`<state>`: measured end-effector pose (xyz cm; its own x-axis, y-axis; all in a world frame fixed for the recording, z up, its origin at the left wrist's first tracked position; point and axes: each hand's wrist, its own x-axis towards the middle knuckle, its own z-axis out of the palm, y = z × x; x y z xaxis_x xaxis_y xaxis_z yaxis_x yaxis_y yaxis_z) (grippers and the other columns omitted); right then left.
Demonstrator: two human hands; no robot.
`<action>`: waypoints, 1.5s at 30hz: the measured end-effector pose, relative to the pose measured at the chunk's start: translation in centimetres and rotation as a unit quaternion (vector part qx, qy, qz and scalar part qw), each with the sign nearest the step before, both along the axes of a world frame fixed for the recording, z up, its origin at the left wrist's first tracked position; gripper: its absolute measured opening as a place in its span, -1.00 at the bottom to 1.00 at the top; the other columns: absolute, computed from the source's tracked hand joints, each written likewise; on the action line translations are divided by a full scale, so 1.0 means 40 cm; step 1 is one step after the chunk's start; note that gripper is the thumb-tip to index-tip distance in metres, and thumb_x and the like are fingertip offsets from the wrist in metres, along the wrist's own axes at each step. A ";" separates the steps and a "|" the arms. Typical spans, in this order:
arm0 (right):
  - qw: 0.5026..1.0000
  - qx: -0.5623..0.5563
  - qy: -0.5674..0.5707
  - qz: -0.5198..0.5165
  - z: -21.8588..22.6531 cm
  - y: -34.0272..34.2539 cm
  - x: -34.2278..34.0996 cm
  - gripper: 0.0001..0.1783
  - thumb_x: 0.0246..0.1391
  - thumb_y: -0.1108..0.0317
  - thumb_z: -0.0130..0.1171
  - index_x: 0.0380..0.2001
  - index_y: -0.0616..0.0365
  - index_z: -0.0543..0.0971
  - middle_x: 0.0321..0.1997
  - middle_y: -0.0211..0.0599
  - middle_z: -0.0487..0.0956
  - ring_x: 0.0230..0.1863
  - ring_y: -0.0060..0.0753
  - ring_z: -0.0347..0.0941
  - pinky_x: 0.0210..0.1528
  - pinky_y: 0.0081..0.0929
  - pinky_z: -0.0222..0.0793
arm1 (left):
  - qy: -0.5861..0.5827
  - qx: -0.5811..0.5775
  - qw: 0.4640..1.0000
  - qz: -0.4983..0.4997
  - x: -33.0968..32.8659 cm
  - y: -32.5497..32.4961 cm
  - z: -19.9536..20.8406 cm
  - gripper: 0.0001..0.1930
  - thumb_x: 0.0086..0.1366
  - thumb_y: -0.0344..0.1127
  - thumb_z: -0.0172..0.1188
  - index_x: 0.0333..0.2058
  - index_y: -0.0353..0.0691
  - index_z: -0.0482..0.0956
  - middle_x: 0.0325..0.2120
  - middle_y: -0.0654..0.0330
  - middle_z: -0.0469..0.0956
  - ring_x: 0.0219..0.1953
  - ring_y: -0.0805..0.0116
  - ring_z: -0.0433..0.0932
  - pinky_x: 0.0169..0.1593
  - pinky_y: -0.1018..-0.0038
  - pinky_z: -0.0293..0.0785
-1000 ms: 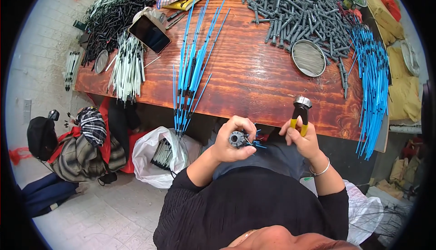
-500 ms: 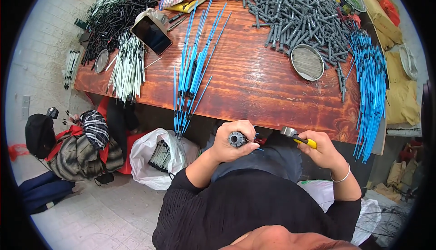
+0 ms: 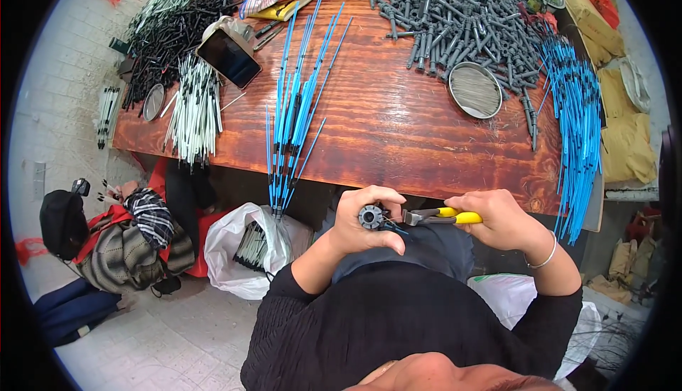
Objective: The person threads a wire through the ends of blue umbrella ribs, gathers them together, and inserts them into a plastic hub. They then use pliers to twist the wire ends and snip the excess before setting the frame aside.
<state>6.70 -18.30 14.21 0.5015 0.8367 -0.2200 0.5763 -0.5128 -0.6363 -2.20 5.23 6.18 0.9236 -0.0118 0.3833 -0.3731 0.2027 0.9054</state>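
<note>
My left hand (image 3: 348,224) is wrapped around a dark grey plastic part (image 3: 371,217) just off the table's front edge. Its round, slotted end with a hole in the middle faces up. Thin wire-like strands and a bit of blue stick out of its right side, too fine to make out fully. In my right hand (image 3: 497,217) are yellow-handled pliers (image 3: 456,216), level with the part. Their metal jaws reach the strands beside my left fingers; whether they bite on one cannot be seen.
On the wooden table (image 3: 398,142) lie blue rods (image 3: 295,106), a heap of grey plastic parts (image 3: 455,21), a round dish of pins (image 3: 475,90), a phone (image 3: 229,58) and white rods (image 3: 193,110). More blue rods (image 3: 574,142) overhang the right edge. Below stands a white bag (image 3: 234,266).
My right hand has brought the pliers leftward, up to the strands at the grey part. The left thumb and fingers have spread a little around the part. The view has shifted slightly.
</note>
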 end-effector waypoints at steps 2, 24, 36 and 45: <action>1.000 -0.001 -0.012 0.009 -0.002 0.006 0.000 -0.64 -0.13 0.36 0.21 -0.19 0.19 0.51 -0.33 -0.15 0.57 -0.31 -0.12 0.51 -0.32 -0.29 0.42 | 0.006 0.033 0.999 0.029 -0.003 -0.002 -0.003 -0.38 -0.34 0.00 0.50 -0.41 -0.35 0.46 -0.64 0.24 0.43 -0.58 0.47 0.42 -0.51 0.59 0.33; 0.995 -0.050 -0.086 0.010 0.010 0.025 -0.009 -0.73 -0.23 0.42 0.19 -0.33 0.13 0.51 -0.41 -0.26 0.47 -0.32 -0.16 0.40 -0.24 -0.27 0.25 | -0.014 0.113 0.990 0.079 0.016 -0.013 -0.012 -0.38 -0.42 0.07 0.50 -0.47 -0.31 0.51 -0.62 0.22 0.48 -0.59 0.41 0.44 -0.48 0.56 0.36; 0.996 -0.078 -0.051 0.019 0.015 0.023 0.003 -0.70 -0.25 0.34 0.26 -0.35 0.16 0.50 -0.42 -0.21 0.50 -0.33 -0.14 0.44 -0.31 -0.27 0.30 | -0.021 0.108 0.993 0.050 0.019 -0.005 -0.011 -0.36 -0.44 0.08 0.50 -0.48 -0.34 0.52 -0.65 0.22 0.45 -0.61 0.39 0.44 -0.49 0.54 0.36; 1.000 0.004 -0.015 -0.013 0.003 0.016 -0.025 -0.49 -0.29 0.16 0.36 -0.28 0.22 0.45 -0.53 -0.14 0.50 -0.51 -0.19 0.47 -0.45 -0.38 0.35 | -0.032 0.124 0.992 -0.012 0.029 0.013 -0.012 -0.39 -0.45 0.00 0.55 -0.48 -0.35 0.53 -0.65 0.18 0.48 -0.62 0.40 0.45 -0.52 0.57 0.35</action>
